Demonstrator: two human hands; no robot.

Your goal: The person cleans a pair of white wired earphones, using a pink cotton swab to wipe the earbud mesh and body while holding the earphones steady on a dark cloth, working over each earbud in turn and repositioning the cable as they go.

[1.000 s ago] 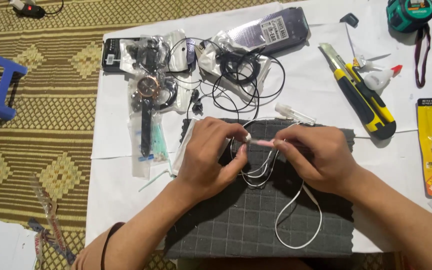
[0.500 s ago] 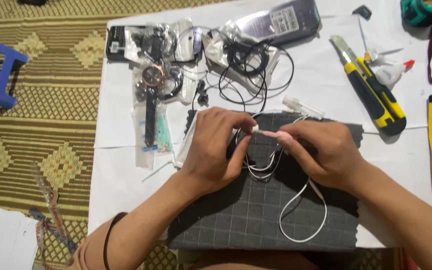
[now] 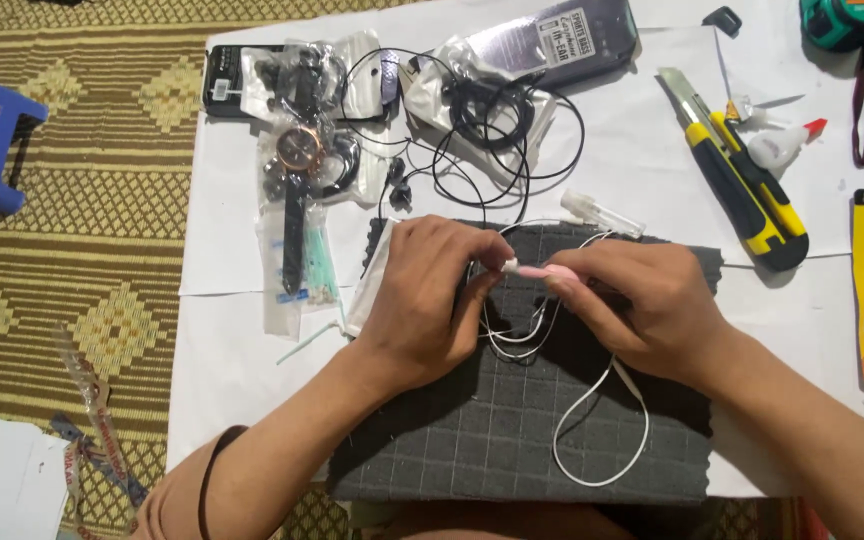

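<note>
Both hands at work over a dark grey gridded foam mat [image 3: 512, 430] laid on white paper. Left hand [image 3: 422, 300] closed on the white end of a small pink connector piece [image 3: 542, 271], fingertips pinched together around it; right hand [image 3: 642, 305] clamped on the pink end, thumb and forefinger pressed shut. Thin white cable [image 3: 602, 440] trailing from under the fingers, bunched in small loops between the 2 hands and hanging in 1 larger loop lower on the mat. Probably very light, limp and springy, prone to tangling; likely delicate at the joint, so best gripped on the stiffer pink body, not on the wire. Nearby: tangled black earphones [image 3: 492, 120], a wristwatch [image 3: 297, 160], a yellow utility knife [image 3: 742, 185], well apart from the hands.
</note>
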